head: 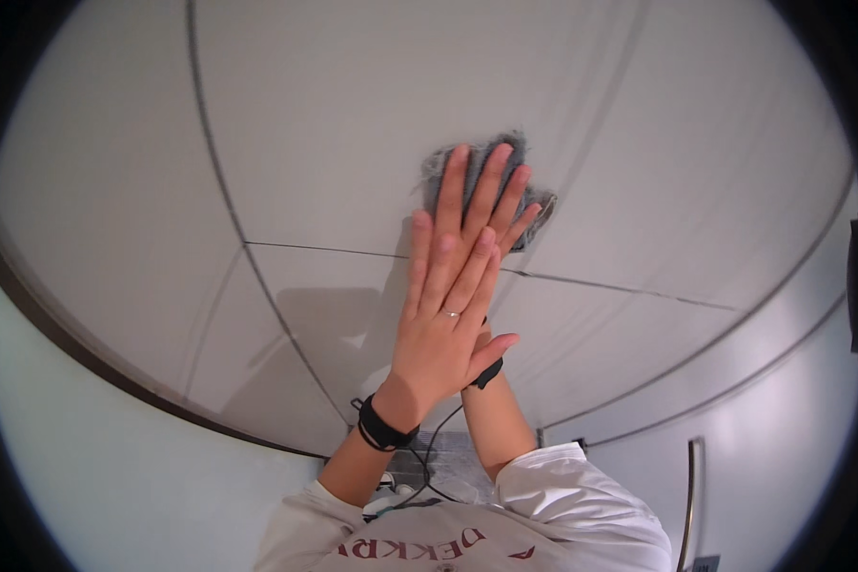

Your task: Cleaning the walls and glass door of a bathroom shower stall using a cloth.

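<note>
My right hand point(482, 207) lies flat with its fingers spread on a frayed grey cloth point(472, 171), pressing it against a pale wall of large panels point(314, 143). The cloth shows between and around the fingers, and a folded corner sticks out to the right. Across the back of the right hand and its wrist rests my left hand point(440, 307), palm down. Its thumb points out to the right, and a ring sits on one finger. Part of the right hand is hidden beneath it. Both wrists wear black bands.
Dark seams point(207, 136) divide the wall panels. A black cable point(429, 457) hangs between my forearms. At lower right is a pale door-like panel point(629, 479) with a long upright handle point(688, 500). A dark edge strip point(114, 375) borders the wall at left. Shoes show below.
</note>
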Tool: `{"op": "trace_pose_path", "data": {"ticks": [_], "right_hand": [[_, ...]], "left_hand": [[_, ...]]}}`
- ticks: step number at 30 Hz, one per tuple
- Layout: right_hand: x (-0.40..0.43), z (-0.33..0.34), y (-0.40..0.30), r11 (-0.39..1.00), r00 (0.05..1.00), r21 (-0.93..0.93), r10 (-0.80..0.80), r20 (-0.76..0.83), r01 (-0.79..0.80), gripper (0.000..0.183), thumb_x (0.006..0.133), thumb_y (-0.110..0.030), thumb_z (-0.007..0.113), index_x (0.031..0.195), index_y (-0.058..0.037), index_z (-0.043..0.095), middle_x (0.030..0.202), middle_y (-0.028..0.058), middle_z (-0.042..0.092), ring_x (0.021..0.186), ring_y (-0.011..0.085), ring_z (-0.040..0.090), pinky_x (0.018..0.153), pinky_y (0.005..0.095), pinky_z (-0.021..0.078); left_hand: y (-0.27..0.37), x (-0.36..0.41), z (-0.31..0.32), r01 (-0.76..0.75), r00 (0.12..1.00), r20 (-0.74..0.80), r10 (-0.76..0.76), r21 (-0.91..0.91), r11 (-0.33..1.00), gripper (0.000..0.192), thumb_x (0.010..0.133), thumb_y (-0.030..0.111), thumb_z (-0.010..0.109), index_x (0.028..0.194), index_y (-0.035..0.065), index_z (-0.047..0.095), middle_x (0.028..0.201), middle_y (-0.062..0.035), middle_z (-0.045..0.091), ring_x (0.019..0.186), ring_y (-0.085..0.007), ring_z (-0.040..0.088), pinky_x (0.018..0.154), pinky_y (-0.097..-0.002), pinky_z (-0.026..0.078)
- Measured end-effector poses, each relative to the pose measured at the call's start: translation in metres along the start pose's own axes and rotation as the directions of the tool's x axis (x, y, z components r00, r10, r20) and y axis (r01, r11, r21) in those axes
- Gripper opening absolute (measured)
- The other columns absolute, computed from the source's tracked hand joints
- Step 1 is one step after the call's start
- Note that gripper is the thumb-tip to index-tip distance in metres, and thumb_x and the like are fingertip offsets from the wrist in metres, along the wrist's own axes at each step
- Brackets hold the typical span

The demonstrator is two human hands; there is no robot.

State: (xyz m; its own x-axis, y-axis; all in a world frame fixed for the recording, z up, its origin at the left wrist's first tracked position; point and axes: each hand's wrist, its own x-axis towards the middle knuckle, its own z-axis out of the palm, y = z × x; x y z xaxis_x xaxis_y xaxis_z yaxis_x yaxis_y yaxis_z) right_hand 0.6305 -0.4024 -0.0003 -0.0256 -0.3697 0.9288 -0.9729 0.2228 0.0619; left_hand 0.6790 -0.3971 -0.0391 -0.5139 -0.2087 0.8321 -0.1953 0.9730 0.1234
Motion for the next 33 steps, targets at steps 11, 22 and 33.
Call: {"op": "trace_pose_path", "data": {"ticks": [11,22,33], "right_hand": [[0.025,0.075,-0.091,0.940,0.964,-0.219,-0.239,0.120,0.261,0.059,0.101,-0.033,0.033,0.157,-0.0182,0.023,0.165,0.0031,0.017,0.151,0.0209,0.018,0.123,0.0429,0.0096],[-0.009,0.026,0.049,0.969,0.994,-0.227,-0.090,0.061,0.101,0.057,0.099,-0.028,0.037,0.156,-0.0276,0.029,0.165,-0.0034,0.019,0.152,0.0226,0.016,0.122,0.0470,0.0101],[-0.073,-0.114,0.350,0.982,0.976,0.032,0.187,-0.112,-0.185,0.052,0.100,-0.037,0.042,0.151,-0.0264,0.042,0.165,0.0110,0.017,0.153,0.0357,0.006,0.116,0.0608,0.0164]], "left_hand": [[-0.090,-0.041,-0.063,0.331,0.927,-0.200,-0.317,0.042,0.943,0.075,0.101,0.050,0.040,0.155,0.0020,0.023,0.163,-0.0189,0.017,0.151,-0.0437,0.004,0.119,-0.0555,0.008],[0.000,0.019,0.019,0.193,0.980,-0.013,-0.198,-0.165,0.967,0.073,0.102,0.048,0.035,0.155,-0.0009,0.024,0.162,-0.0220,0.018,0.151,-0.0435,0.004,0.119,-0.0546,0.008],[0.214,0.084,0.196,-0.218,0.974,-0.053,0.218,-0.456,0.863,0.058,0.101,0.030,0.038,0.146,-0.0077,0.039,0.155,-0.0229,0.035,0.148,-0.0414,0.023,0.119,-0.0546,0.010]]}}
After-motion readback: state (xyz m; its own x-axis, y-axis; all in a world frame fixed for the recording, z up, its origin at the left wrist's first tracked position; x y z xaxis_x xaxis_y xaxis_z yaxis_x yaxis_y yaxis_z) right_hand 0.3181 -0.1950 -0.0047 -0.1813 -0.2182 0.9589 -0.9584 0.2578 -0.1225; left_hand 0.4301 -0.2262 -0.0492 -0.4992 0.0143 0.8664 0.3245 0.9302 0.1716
